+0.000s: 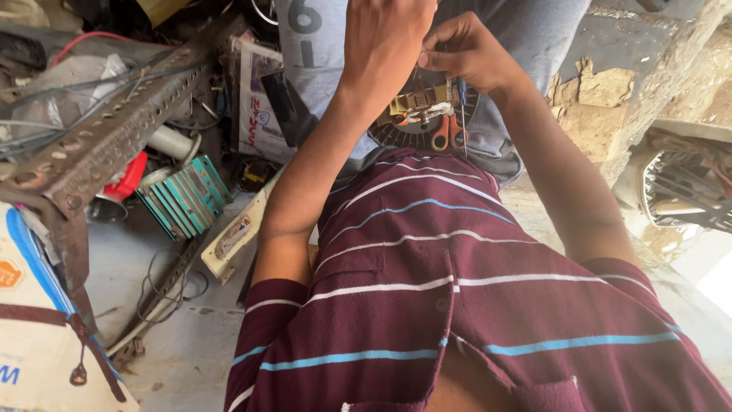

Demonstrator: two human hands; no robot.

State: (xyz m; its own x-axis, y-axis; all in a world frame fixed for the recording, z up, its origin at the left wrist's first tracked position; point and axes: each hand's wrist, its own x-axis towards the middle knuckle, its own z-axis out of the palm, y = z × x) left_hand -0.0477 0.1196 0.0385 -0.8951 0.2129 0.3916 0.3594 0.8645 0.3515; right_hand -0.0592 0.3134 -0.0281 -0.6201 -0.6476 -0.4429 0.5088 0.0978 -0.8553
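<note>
Head view, looking straight down over a maroon striped shirt (457,305). Both hands are up top on a round dark motor part (427,122) sitting on the person's lap, flat side facing up, so no real long axis to speak of. The left hand (385,46) covers its upper edge with fingers curled down; can't tell how tight that grip is. The right hand (469,53) has its grip pinched together on something small right above the part; too hidden to name. Orange-handled scissors (446,136) lie on the part, handles toward the shirt. A stack of teal plates (183,200) and a perforated metal bar (114,133) sit off to the left.
</note>
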